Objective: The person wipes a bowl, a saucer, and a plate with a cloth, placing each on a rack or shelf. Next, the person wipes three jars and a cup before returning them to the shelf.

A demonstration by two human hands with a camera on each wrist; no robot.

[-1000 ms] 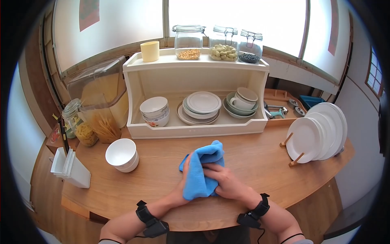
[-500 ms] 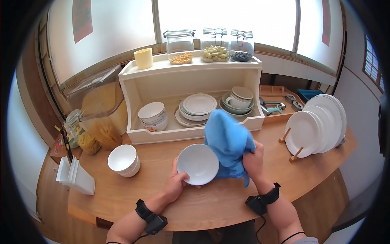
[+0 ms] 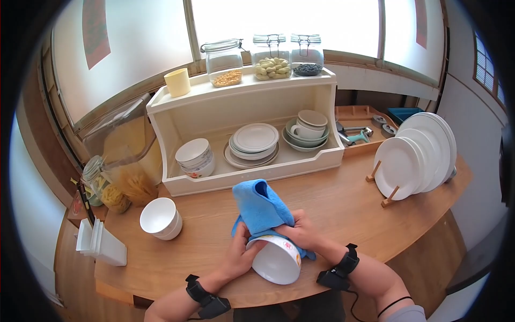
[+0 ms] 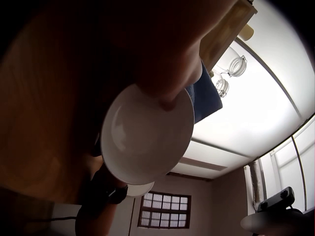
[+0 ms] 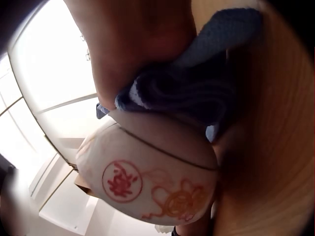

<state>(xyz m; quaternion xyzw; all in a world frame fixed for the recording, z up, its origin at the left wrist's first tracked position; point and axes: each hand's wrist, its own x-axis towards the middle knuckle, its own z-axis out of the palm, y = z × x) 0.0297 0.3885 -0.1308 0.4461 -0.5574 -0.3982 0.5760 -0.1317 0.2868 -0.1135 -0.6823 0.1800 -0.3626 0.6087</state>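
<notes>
A white bowl (image 3: 279,264) is tipped on its side over the front of the table, its opening toward me. My left hand (image 3: 240,254) grips it by the rim, thumb lying over the inner wall. Bunched against the bowl's foot is a blue cloth (image 3: 258,206), which my right hand (image 3: 303,232) holds from the right; part of it stands up beyond the hands. In the right wrist view, the bowl's outside (image 5: 162,184) carries a red round emblem and an orange pattern, with the cloth (image 5: 182,96) above it. The left wrist view shows the plain inside (image 4: 147,140).
Two stacked white bowls (image 3: 161,217) stand left, beside white upright containers (image 3: 110,244). Plates (image 3: 399,169) lean in a wooden rack at right. Behind, a cream shelf (image 3: 252,180) bears bowls, plates and cups, with glass jars (image 3: 272,61) and a yellow cup (image 3: 177,82) on top.
The bowl was behind the cloth, then showed facing up in my left hand with the cloth held apart at right. Now it is tipped toward me, and the cloth is back against its outside.
</notes>
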